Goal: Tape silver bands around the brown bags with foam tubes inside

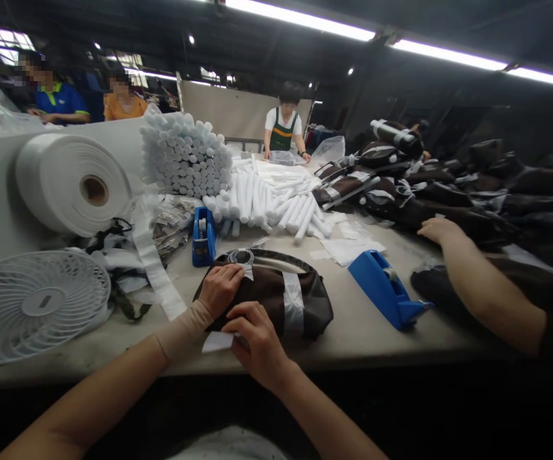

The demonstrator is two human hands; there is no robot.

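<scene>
A dark brown bag (269, 291) lies on the table in front of me, with a band of clear tape (293, 300) around its right part and a coiled grey cord (240, 256) at its top edge. My left hand (221, 291) is closed over the bag's left end, its fingers pressing near a small white piece. Just below it, my right hand (259, 342) pinches a white slip (217, 342), which looks like paper, against the front of the bag. Two blue tape dispensers stand nearby: one (204, 237) behind the bag, another (386, 287) to its right.
A white fan (41, 305) and a large white roll (72, 185) stand at left. White foam rods (187, 156) are stacked behind. Brown bags (376, 166) pile up at right, where another person's arm (482, 281) reaches in. A co-worker (283, 131) stands across the table.
</scene>
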